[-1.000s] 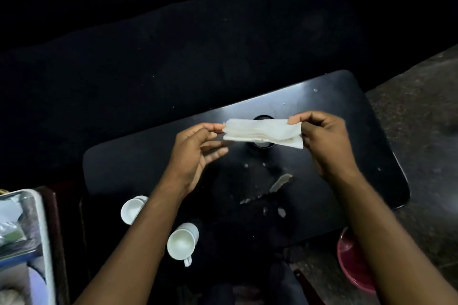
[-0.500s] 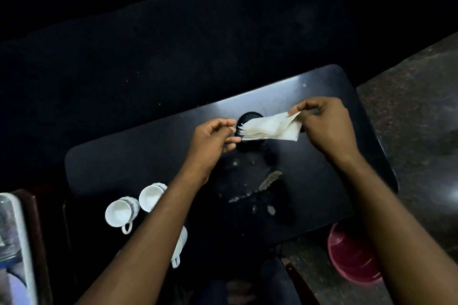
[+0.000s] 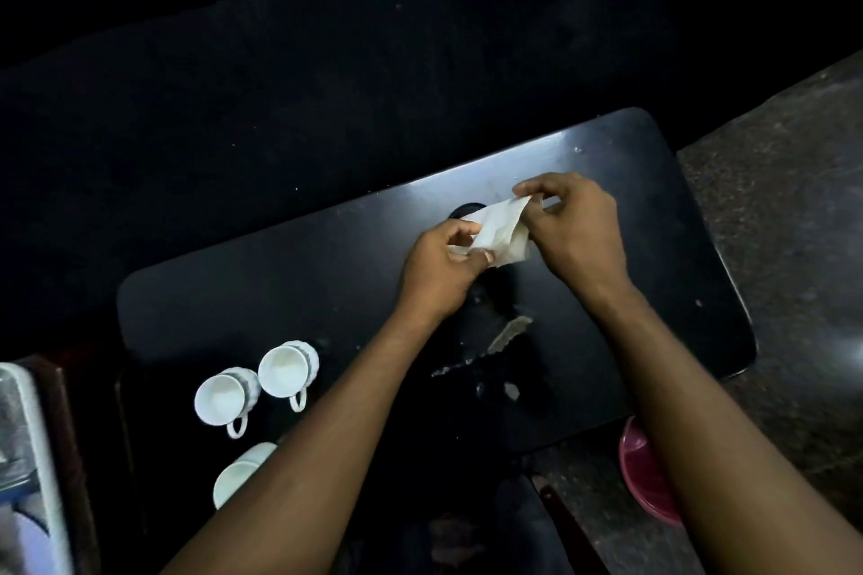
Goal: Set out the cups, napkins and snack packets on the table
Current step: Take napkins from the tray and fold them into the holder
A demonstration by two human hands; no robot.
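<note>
- Napkins [image 3: 497, 231]: small white folded stack, held above the middle of the black table [image 3: 280, 294], over a dark round object [image 3: 462, 211] I cannot identify.
- Handling, judged: very light, limp, plies prone to fan or slip; pinch at corners or folded edge.
- Left hand [image 3: 441, 275]: fingers curled, thumb and fingertips pinching the stack's lower left edge.
- Right hand [image 3: 574, 229]: pinching the upper right corner.
- Cups [image 3: 257, 388]: three, white, at the table's near left, well apart from the hands.
- Snack packets: not made out.
</note>
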